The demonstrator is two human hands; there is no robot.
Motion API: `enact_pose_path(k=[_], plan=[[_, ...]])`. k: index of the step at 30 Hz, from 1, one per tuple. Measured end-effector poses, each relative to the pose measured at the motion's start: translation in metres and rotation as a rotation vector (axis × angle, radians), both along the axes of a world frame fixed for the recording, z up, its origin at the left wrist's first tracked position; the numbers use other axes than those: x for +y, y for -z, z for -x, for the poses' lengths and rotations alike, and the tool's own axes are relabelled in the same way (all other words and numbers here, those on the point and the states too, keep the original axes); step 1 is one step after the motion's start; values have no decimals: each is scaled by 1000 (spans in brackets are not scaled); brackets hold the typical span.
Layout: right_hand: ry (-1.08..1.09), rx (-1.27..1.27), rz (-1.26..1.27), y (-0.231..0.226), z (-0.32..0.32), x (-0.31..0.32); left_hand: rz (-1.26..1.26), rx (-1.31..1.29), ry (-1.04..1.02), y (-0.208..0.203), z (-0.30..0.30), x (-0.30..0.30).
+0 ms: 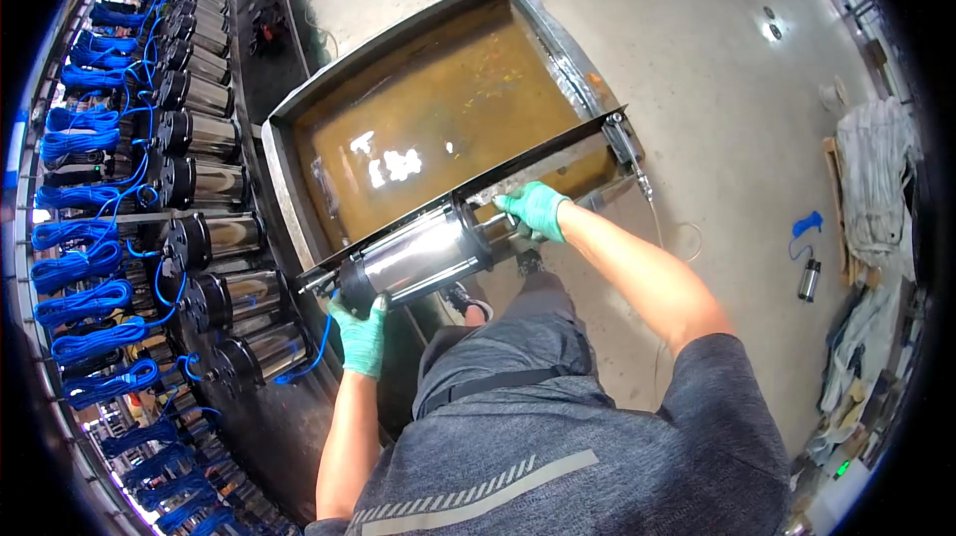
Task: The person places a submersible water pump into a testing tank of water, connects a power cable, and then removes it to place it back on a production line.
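A shiny steel cylindrical motor (418,255) with black end caps lies tilted along the near edge of a metal tank (282,168), its right end higher in the picture. My left hand (359,335), in a green glove, grips the black cap at the motor's left end, thumb up; its other fingers are partly hidden. At the right end, my gloved right hand (536,211) is closed round the narrow shaft or fitting that sticks out there. A blue cable (317,352) hangs down near the left end. Brownish liquid (438,128) fills the tank and reflects the lights.
On my left stands a long rack of similar steel motors (206,183) with coiled blue cables (85,262). A bar with a metal fitting and thin hose (627,153) crosses the tank's near side. Grey cloths (876,178) and a small cylinder (810,280) lie on the right.
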State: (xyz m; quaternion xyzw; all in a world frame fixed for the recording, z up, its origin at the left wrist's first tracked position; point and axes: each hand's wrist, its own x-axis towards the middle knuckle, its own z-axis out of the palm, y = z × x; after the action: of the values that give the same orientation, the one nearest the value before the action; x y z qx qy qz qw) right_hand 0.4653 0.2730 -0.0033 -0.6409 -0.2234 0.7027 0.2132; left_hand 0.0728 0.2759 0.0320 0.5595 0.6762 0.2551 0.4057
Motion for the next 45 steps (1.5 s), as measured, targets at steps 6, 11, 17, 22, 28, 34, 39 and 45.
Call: enact_pose_path(k=[6,11,17,22,28,34,39,45], plan=[[-638,-753,-679,-38,-10,-26,8,23,31,-4,-1,1],[-657,-706,-732,-14,-16,-21,16,-16,-17,-3,-1,-4],[-640,-609,-473,2,-11,12,-5,-31,-14,-3,-6,-3],[-411,-741,-530,19,16,-12,5,-19,-9,-11,-9,-5],[-131,-656,-516,27,26,-16,-2,-21,-31,-13,-13,-6],[-388,-513,-298,17,8,10,-65,-60,-21,5,-3,-6],[-282,-329,-24,-5,5,15,-34,-103,-30,-9,-16,-6],[311,-1224,-549,-15,-37,-43,-4,-44,-39,2,-5,-3]])
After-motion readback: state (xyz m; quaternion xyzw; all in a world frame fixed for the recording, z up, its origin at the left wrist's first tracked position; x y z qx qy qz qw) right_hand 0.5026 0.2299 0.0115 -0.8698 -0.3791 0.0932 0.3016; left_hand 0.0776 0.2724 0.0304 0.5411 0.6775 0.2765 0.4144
